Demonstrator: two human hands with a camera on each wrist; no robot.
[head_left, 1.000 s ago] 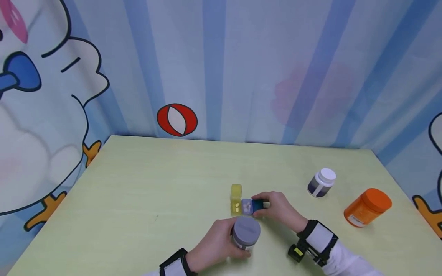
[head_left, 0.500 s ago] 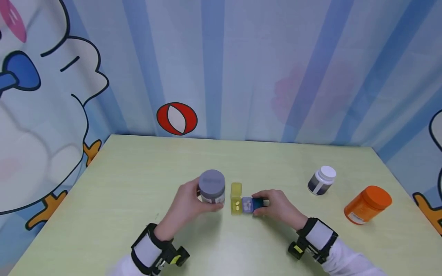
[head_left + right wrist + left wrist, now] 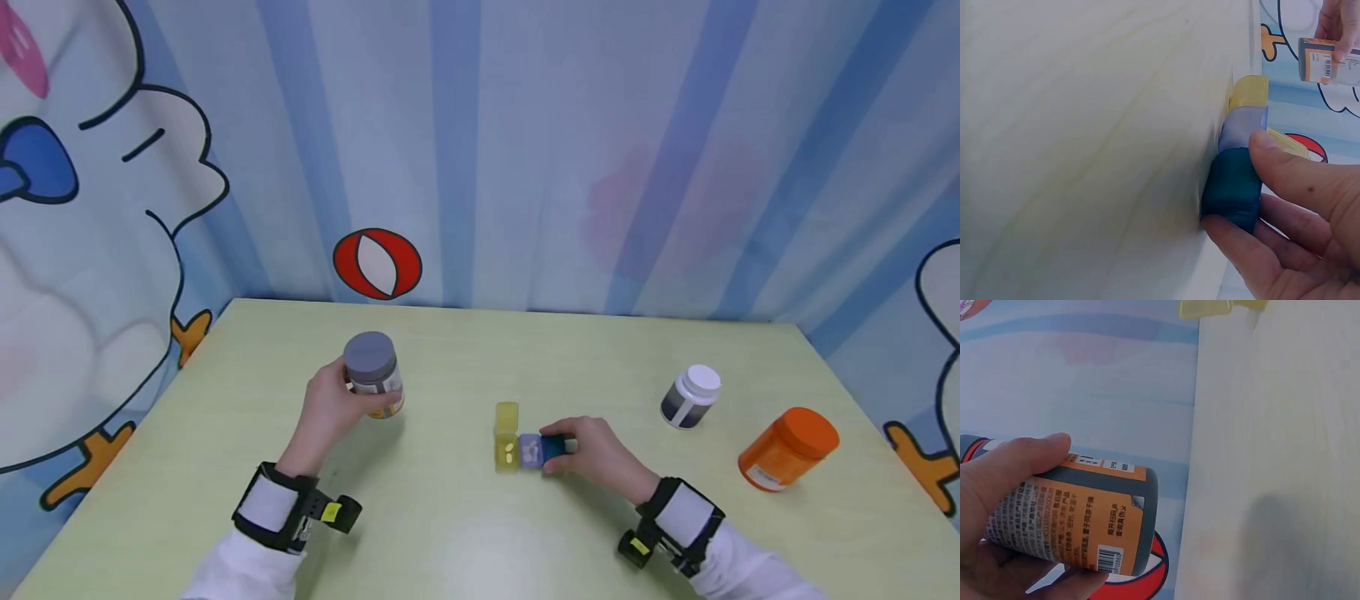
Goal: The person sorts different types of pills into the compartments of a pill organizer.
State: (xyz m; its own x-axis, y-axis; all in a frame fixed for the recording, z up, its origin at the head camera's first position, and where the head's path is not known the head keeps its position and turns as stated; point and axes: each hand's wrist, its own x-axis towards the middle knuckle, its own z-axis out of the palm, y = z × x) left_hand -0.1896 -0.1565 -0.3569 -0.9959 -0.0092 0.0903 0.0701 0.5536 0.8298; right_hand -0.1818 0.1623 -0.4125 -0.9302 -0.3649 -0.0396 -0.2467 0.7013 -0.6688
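My left hand (image 3: 333, 408) grips a pill bottle (image 3: 372, 358) with a grey lid, holding it above the left part of the table. The bottle's label (image 3: 1100, 519) is orange and dark grey with small print and a barcode. Right of it, a small pill organizer (image 3: 507, 454) rests on the table, with yellow, purple and teal compartments in a row. The yellow lid stands open, and pale pills show in the yellow and purple compartments. My right hand (image 3: 600, 450) pinches the teal end (image 3: 1232, 187) between thumb and fingers.
A white bottle with a dark label (image 3: 691, 397) stands toward the back right. Closer, by the table's right side, is an orange jar (image 3: 789, 450) with an orange lid. A striped cartoon curtain (image 3: 510, 150) rises behind the table's back edge.
My left hand has carried the bottle left and toward the back, from in front of the pill organizer. The right hand keeps its hold on the teal end, and the organizer stays in place.
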